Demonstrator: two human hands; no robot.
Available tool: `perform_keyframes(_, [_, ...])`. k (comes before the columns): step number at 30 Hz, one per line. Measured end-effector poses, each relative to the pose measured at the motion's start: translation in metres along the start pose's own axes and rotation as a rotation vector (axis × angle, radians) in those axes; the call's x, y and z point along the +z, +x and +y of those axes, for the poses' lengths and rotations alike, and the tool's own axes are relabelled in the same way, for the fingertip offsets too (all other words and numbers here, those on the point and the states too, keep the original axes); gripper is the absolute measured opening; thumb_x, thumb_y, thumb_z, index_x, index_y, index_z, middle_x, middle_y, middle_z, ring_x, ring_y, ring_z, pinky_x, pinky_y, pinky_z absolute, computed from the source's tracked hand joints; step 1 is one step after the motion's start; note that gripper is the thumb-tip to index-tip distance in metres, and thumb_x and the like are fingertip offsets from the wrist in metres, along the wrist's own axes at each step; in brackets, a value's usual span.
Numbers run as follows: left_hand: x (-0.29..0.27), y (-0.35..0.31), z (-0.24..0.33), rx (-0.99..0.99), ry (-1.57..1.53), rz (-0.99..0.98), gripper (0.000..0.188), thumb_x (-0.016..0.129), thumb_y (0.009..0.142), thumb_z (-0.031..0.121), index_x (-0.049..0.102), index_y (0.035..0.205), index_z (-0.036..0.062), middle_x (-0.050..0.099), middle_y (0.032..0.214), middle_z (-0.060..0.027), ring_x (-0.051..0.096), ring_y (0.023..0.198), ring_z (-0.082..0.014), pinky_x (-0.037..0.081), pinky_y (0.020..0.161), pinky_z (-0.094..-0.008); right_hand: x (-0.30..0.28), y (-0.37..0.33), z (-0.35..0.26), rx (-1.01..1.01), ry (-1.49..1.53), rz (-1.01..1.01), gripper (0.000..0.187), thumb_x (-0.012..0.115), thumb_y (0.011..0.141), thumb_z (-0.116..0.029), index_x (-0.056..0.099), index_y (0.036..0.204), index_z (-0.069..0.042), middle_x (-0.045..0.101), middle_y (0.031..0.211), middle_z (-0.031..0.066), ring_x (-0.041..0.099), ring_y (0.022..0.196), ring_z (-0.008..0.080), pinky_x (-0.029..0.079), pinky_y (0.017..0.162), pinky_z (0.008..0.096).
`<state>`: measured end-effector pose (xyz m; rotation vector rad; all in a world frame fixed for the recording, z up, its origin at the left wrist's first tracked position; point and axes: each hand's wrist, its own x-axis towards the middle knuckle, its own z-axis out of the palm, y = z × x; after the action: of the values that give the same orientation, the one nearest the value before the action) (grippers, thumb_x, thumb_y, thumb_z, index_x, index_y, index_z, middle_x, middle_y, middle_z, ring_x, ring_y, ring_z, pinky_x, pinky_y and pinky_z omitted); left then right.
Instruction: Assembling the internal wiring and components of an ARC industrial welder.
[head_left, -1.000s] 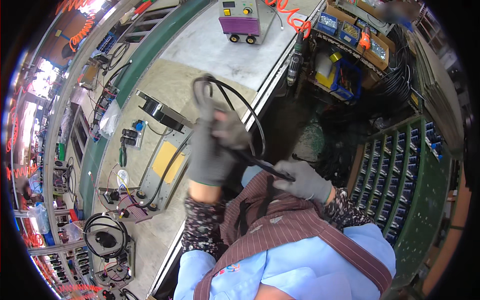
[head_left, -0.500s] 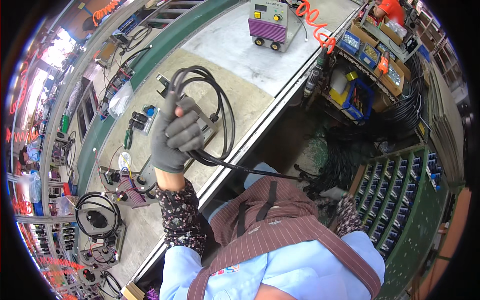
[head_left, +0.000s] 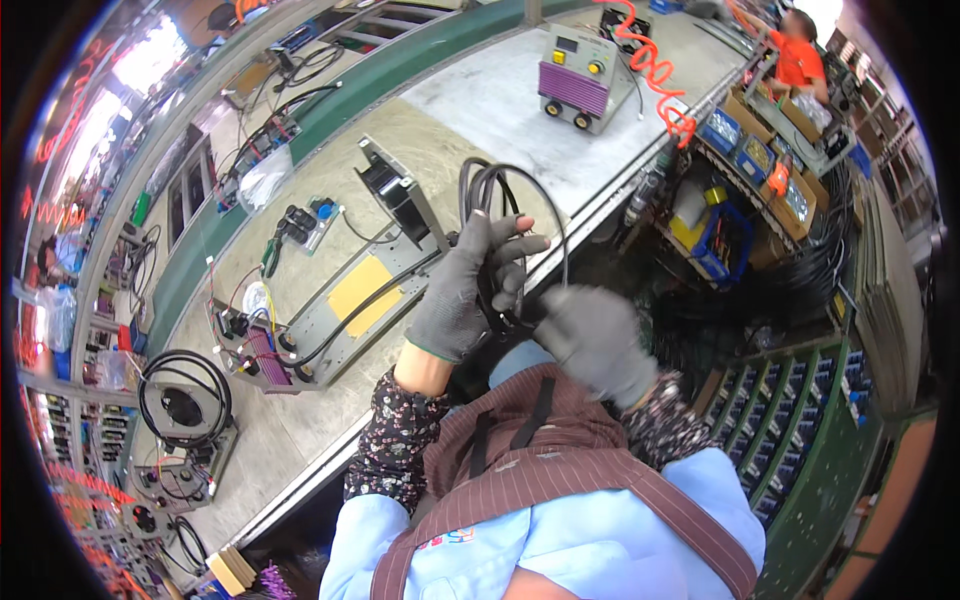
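Observation:
My left hand (head_left: 468, 285), in a grey glove, is closed around a looped coil of black cable (head_left: 487, 175) at the bench's front edge. Its index finger and thumb tips show bare skin. Just right of the coil is my right hand (head_left: 600, 340), also gloved in grey and smeared by motion, so its grip cannot be made out. Behind my left hand lies a metal chassis (head_left: 318, 345) with a yellow sheet (head_left: 365, 292) on it and a black fan (head_left: 408, 200) at its far end. A black cable runs along this chassis.
Green-handled cutters (head_left: 271, 256) lie left of the chassis. A purple-and-grey machine (head_left: 574, 88) stands farther back, near a red coiled hose (head_left: 655, 70). Boxes of small parts (head_left: 750, 155) and a green slotted rack (head_left: 790, 420) are on the right. A person in red (head_left: 797, 62) is beyond.
My left hand has moved right with the cable coil, uncovering the chassis and yellow sheet. My right hand has risen from low on the right to beside the coil.

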<state>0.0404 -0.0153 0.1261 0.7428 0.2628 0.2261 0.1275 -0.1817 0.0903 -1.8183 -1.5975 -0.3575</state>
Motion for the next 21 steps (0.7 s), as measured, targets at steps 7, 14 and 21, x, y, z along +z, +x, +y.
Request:
perform_keyframes(7, [-0.018, -0.002, -0.007, -0.017, 0.22, 0.146, 0.013, 0.06, 0.087, 0.014, 0.058, 0.086, 0.0017, 0.05, 0.057, -0.0001, 0.047, 0.045, -0.0084, 0.038, 0.042, -0.0223, 0.045, -0.021, -0.012, 0.128, 0.124, -0.189, 0.033, 0.066, 0.078, -0.019, 0.058, 0.104, -0.001, 0.061, 0.084, 0.013, 0.059, 0.075, 0.0321, 0.048, 0.066, 0.0404])
perform_keyframes(14, [-0.076, 0.014, -0.012, -0.239, -0.094, -0.314, 0.034, 0.04, 0.1, 0.034, 0.05, 0.083, 0.0063, 0.032, 0.051, 0.0078, 0.027, 0.04, -0.0035, 0.021, 0.038, -0.0224, -0.047, 0.104, -0.029, 0.196, 0.287, -0.589, 0.011, 0.066, 0.076, -0.007, 0.069, 0.086, -0.003, 0.067, 0.08, 0.011, 0.065, 0.076, 0.0212, 0.05, 0.069, 0.0305])
perform_keyframes(21, [-0.151, 0.004, -0.024, -0.403, -0.188, -0.814, 0.055, 0.023, 0.101, 0.05, 0.053, 0.089, 0.0066, 0.029, 0.045, 0.0069, 0.023, 0.037, -0.0048, 0.023, 0.039, -0.0237, 0.068, 0.341, -0.059, -0.234, 0.193, -0.796, 0.02, 0.06, 0.085, -0.016, 0.064, 0.084, 0.003, 0.061, 0.068, 0.0072, 0.057, 0.063, 0.0114, 0.047, 0.062, 0.0276])
